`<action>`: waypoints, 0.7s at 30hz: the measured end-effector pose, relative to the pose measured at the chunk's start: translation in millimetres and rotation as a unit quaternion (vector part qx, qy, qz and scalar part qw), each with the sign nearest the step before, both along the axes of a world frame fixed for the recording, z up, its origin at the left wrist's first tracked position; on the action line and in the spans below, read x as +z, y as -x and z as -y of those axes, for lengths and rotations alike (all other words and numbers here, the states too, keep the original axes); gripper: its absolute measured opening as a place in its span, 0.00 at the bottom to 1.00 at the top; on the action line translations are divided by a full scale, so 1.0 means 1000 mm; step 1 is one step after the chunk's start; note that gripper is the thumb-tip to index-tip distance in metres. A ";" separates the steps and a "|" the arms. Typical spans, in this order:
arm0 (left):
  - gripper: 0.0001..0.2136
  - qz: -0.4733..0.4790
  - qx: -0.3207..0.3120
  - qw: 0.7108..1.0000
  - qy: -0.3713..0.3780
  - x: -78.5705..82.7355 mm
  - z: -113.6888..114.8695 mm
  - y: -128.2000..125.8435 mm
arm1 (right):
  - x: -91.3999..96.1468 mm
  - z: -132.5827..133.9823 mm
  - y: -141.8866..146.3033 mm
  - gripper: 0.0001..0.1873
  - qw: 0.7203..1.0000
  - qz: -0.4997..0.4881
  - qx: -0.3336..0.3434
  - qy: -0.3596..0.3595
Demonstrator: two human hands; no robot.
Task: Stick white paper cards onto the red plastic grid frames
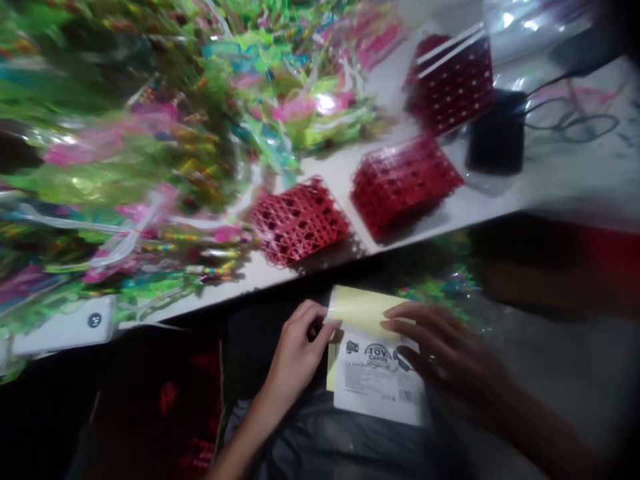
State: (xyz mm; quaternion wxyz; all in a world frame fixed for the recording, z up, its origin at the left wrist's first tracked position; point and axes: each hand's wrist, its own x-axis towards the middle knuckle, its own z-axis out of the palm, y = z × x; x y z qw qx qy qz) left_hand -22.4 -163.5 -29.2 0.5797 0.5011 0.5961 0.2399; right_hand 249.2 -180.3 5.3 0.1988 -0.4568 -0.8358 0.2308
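A white printed label (pixel 377 380) reading "TOY CANDY" lies over my lap, with a pale yellow backing sheet (pixel 363 313) lifted along its top. My left hand (pixel 297 353) pinches the sheet's left edge between thumb and fingers. My right hand (pixel 445 360) is blurred and spread, its fingertips lying on the upper right of the label and sheet. A barcode shows at the label's lower right.
Above my hands runs a white table edge (pixel 320 273), with heaps of shiny cellophane-wrapped candy toys (pixel 125 180) on the left. Red lattice plastic stacks (pixel 405 183) stand on it beside a black box (pixel 497 133) with a cable. A dark red bag (pixel 165 407) sits at lower left.
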 end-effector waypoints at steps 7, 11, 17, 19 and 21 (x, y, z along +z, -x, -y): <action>0.09 0.108 -0.079 0.991 -0.002 0.031 -0.006 0.011 | -0.023 -0.001 0.004 0.32 0.990 -0.018 -0.077 0.119; 0.08 0.087 -0.161 0.983 -0.008 0.030 -0.006 0.011 | -0.030 -0.030 0.011 0.27 0.980 -0.017 -0.061 0.187; 0.15 -0.087 -0.024 0.989 -0.117 0.023 0.012 0.001 | -0.026 -0.041 0.008 0.12 0.961 0.051 -0.161 0.219; 0.24 -0.071 -0.073 0.988 -0.114 0.032 0.021 -0.009 | -0.008 -0.036 0.005 0.14 0.956 0.051 -0.188 0.218; 0.38 0.000 -0.135 0.989 -0.055 0.043 0.028 -0.023 | 0.016 -0.027 0.007 0.18 0.957 0.010 -0.193 0.216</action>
